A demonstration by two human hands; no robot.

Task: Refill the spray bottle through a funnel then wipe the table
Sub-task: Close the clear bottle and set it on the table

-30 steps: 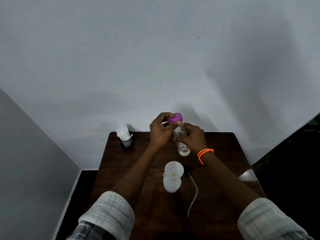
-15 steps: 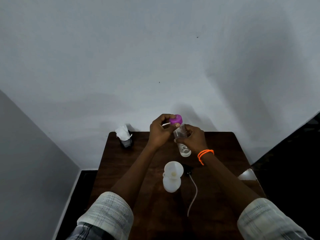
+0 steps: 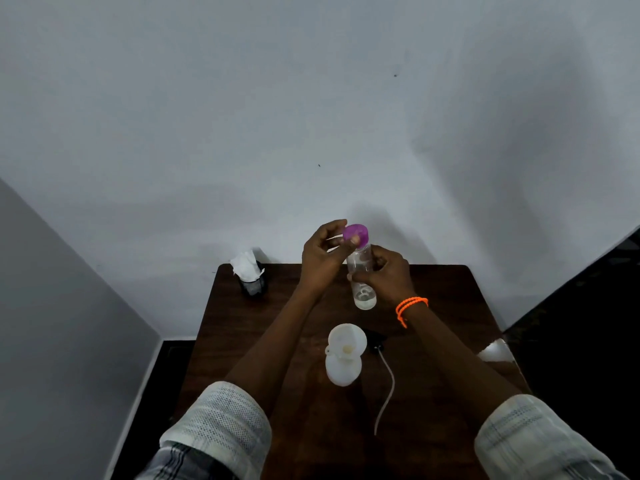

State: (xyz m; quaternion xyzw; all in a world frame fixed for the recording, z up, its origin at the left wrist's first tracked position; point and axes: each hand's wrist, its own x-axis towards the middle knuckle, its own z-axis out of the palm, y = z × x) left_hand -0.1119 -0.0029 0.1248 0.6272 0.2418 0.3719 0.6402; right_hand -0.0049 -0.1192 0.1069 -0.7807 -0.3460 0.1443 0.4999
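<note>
The right grip [image 3: 382, 273] is wrapped around a clear bottle [image 3: 362, 278], held upright above the counter's [image 3: 450, 306] far edge, while the left grip [image 3: 322, 254] pinches its purple cap [image 3: 356, 233]. Nearer the counter's middle stands the white spray bottle [image 3: 343, 370] with a funnel [image 3: 347, 342] seated in it.

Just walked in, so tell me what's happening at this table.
A person holds a clear plastic bottle above the dark wooden table, right hand around its body, while the left hand grips its purple cap. A white funnel sits in a white bottle nearer the person. White tissues stand in a black holder at the far left corner.
</note>
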